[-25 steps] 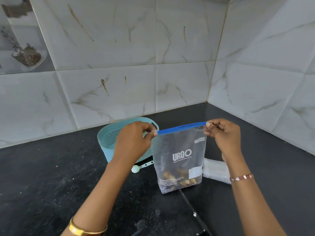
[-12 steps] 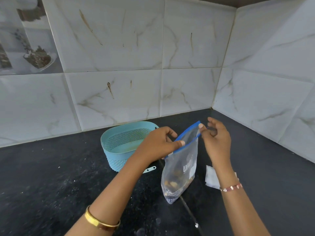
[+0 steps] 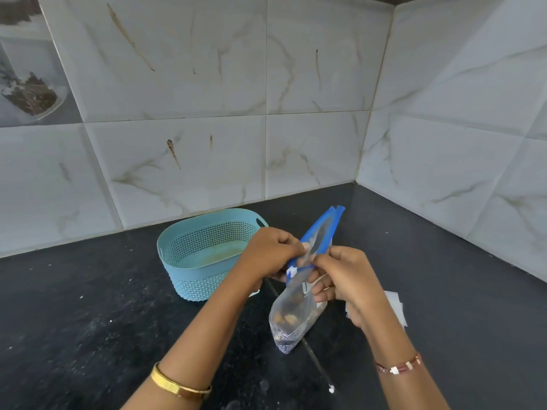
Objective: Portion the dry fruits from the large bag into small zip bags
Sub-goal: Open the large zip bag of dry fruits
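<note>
One clear zip bag (image 3: pixel 291 309) with a blue seal strip (image 3: pixel 324 229), dry fruits (image 3: pixel 285 318) settled at its bottom, held tilted above the black bench (image 3: pixel 88 321). Left hand (image 3: pixel 268 253) and right hand (image 3: pixel 343 279), close together, both pinch the strip near its lower end. One teal perforated basket (image 3: pixel 204 255) just left. White packets (image 3: pixel 395 306) lie right, partly hidden.
</note>
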Demonstrator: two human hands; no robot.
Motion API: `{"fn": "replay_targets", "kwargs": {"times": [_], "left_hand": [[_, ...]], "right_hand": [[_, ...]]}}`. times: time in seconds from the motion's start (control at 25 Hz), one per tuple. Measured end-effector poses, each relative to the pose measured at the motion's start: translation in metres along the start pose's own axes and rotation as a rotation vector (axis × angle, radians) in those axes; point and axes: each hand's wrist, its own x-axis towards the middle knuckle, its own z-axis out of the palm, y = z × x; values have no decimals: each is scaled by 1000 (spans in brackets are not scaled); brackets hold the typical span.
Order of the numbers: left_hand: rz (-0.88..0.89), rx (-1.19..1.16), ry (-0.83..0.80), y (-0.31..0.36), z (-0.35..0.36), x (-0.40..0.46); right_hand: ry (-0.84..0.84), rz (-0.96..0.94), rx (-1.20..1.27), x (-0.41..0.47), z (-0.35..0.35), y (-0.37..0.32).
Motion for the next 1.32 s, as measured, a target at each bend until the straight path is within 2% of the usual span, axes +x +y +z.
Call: {"fn": "replay_targets", "kwargs": {"times": [0.24, 0.44, 0.52, 0.76, 0.84, 1.0, 1.12, 1.2, 1.32], "left_hand": [[-245, -850, 10, -22, 11, -11], [-334, -1450, 69, -30, 17, -16], [-353, -1589, 53, -32, 15, -15], [-351, -1746, 48, -33, 16, -7], [-393, -1695, 48, -39, 20, 0], [-454, -1426, 120, -64, 28, 10], [-281, -1143, 246, -67, 30, 1], [-121, -821, 267, -64, 29, -4], [-19, -258, 274, -71, 27, -1]], "right_hand": [[-99, 66, 496, 2, -8, 10], [-141, 207, 841, 8, -7, 21], [-145, 255, 921, 10, -8, 23], [-151, 315, 1039, 18, -12, 21], [-160, 320, 1070, 20, -12, 18], [-165, 355, 883, 21, 0, 35], [-130, 321, 763, 25, 0, 47], [-82, 181, 501, 26, 1, 44], [86, -102, -132, 31, 7, 44]]}}
